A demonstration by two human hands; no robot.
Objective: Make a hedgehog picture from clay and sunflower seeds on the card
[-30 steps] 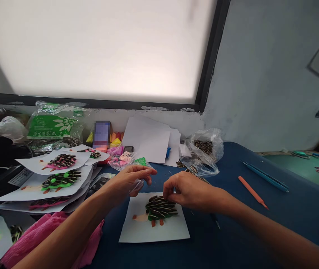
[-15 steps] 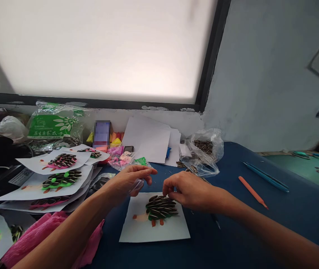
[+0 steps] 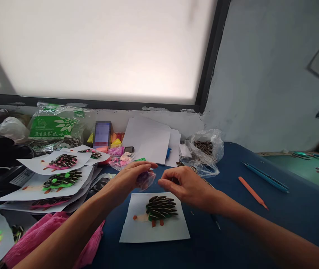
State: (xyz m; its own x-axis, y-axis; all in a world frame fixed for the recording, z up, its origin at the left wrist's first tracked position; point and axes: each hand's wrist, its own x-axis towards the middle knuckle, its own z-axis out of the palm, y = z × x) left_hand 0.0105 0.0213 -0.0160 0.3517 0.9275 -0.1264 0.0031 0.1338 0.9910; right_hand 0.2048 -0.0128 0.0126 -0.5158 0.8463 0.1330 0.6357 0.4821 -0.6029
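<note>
My left hand (image 3: 130, 177) is closed around a small clear plastic packet (image 3: 146, 181) with something purple, like clay, inside. My right hand (image 3: 183, 186) hovers just right of it with thumb and fingers pinched together; whatever lies between the fingertips is too small or hidden. Below both hands a white paper sheet (image 3: 131, 233) lies flat on the dark blue table. On it is a hedgehog figure (image 3: 161, 207) with a back of overlapping sunflower seeds over green clay, a pale snout, and brown nose and feet. Neither hand touches the sheet.
Finished-looking hedgehog sheets (image 3: 61, 181) are stacked at left above pink crepe paper (image 3: 90, 246). Behind stand white paper (image 3: 148, 140), coloured clay packets (image 3: 117, 155) and a bag of seeds (image 3: 204, 147). An orange tool (image 3: 251, 192) and blue tweezers (image 3: 266, 177) lie at right.
My right hand has lifted off the hedgehog's seed back and shifted slightly left and up. The left hand has turned, so the purple packet shows more.
</note>
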